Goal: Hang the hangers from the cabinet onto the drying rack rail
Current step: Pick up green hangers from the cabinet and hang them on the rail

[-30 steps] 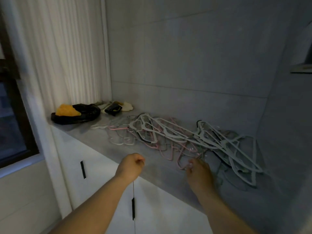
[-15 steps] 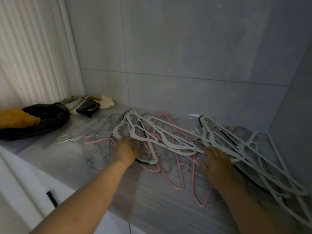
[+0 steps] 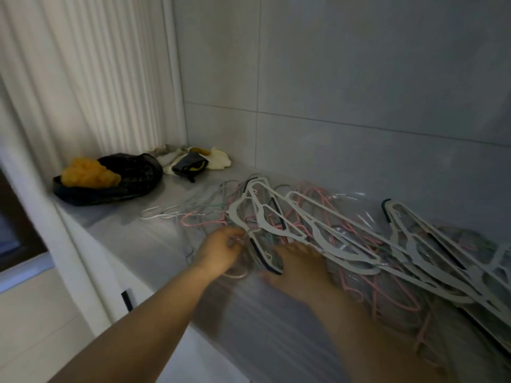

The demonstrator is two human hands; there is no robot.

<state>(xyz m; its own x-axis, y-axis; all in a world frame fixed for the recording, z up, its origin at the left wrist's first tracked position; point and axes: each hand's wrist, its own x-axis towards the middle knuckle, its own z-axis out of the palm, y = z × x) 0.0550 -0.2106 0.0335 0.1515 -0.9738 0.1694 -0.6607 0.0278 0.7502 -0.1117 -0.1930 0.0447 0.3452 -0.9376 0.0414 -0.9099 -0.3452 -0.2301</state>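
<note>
Matt grey plastic hangers (image 3: 264,221), pink coated-wire hangers (image 3: 190,223), smooth wall tiles (image 3: 359,64), glossy clear plastic film (image 3: 359,195)

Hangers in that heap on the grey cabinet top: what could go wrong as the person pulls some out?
1. The thin pink wire hangers are laced through the broad white plastic hangers; lifting the thin wire hook that the left hand pinches could drag several along.
2. Clear plastic film lies among them and could catch on hooks.
</note>
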